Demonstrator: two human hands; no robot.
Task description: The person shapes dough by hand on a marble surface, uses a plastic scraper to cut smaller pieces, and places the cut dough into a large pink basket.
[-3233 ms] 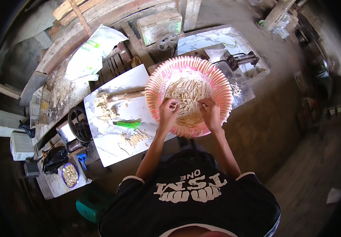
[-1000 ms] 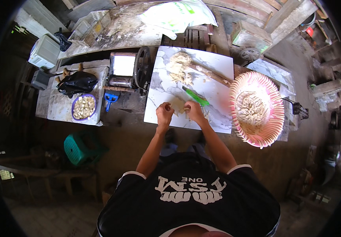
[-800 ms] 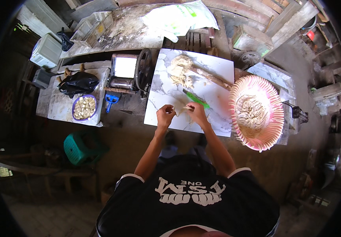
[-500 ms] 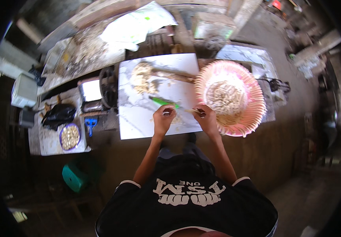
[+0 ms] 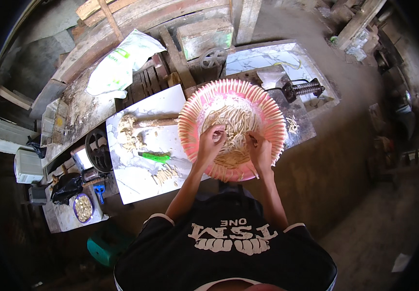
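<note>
Both hands, left hand [image 5: 213, 141] and right hand [image 5: 259, 149], fingers curled into pale dough strips [image 5: 234, 123] heaped in pink basket [image 5: 190, 121] (more cut pieces [image 5: 166, 173] left on white board [image 5: 136, 182] near its front edge).

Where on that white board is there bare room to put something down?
The white board's near corner, below the green tool and cut sticks, looks bare. The far end is crowded with dough; the pink tray overlaps its right edge.

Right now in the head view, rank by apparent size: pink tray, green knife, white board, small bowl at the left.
1. white board and pink tray: alike, the tray overlaps the board, no ranking.
2. green knife and small bowl: similar; the bowl sits toward the bent rim, unsure.
</note>
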